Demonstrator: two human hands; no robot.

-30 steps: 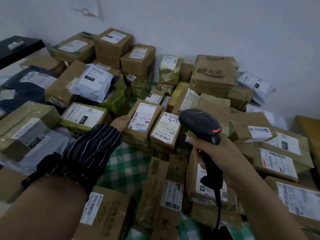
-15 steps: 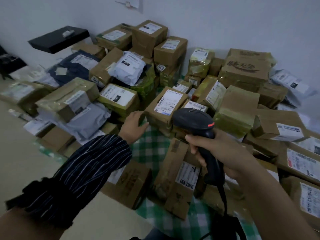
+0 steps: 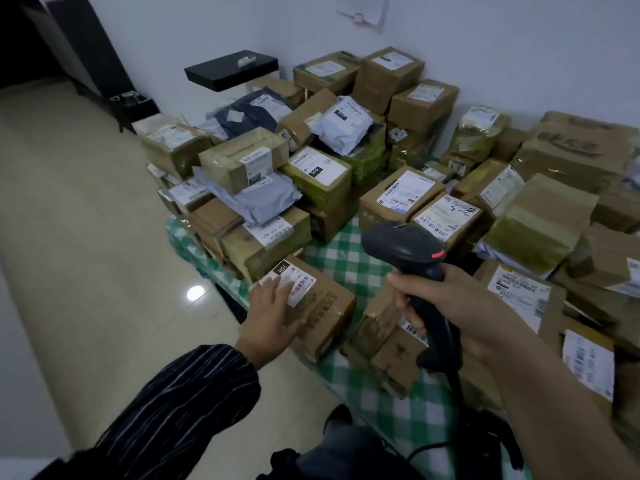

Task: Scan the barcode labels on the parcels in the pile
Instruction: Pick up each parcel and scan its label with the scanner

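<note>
Head: left hand [image 3: 273,313] rests on box [image 3: 327,308] labelled "15H"; right hand [image 3: 462,306] grips scanner [image 3: 401,245].

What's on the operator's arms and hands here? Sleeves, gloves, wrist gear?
Left arm: dark sleeve with thin white stripes, gathered at the cuff. The right forearm is bare, no sleeve in view. The left hand and right hand are ungloved; no watch, band or ring shows.
</note>
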